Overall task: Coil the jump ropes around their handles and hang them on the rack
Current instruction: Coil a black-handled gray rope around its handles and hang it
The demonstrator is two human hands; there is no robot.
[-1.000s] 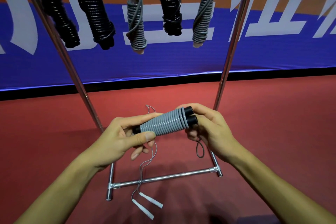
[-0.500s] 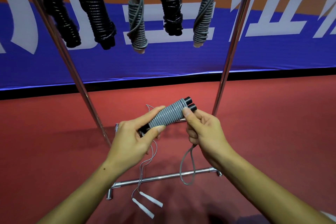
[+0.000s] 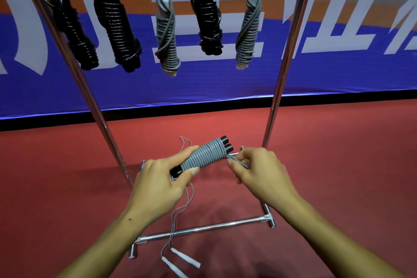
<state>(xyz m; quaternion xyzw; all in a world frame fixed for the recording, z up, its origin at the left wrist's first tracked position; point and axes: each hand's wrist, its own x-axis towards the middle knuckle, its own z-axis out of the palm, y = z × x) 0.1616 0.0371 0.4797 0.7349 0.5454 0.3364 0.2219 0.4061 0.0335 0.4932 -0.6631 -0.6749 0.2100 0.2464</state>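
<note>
- Pinching the loose end of the grey cord between thumb and curled fingers, the right hand (image 3: 259,174) pulls that end (image 3: 234,160) taut just beside the two black handle caps.
- Curling round the lower end of the bundle, the left hand (image 3: 158,184) grips the grey jump rope (image 3: 204,157) with its thumb pressed along the near side of the coils and its fingers wrapped behind.
- That rope is wound in tight turns round its paired black handles and sits tilted, caps up and to the right, in the air between both hands, above the rack's base.
- A second grey rope (image 3: 180,210) lies uncoiled on the red floor (image 3: 338,153), its thin cord running under the left hand and across the rack's low crossbar, its two white handles (image 3: 180,259) lying side by side near the bottom edge.
- Five coiled ropes already hang from the top bar of the chrome rack (image 3: 286,52): three black ones (image 3: 117,29) and two grey ones (image 3: 167,36).
- Behind the rack stands a blue banner (image 3: 338,70) with large white lettering and an orange stripe.
</note>
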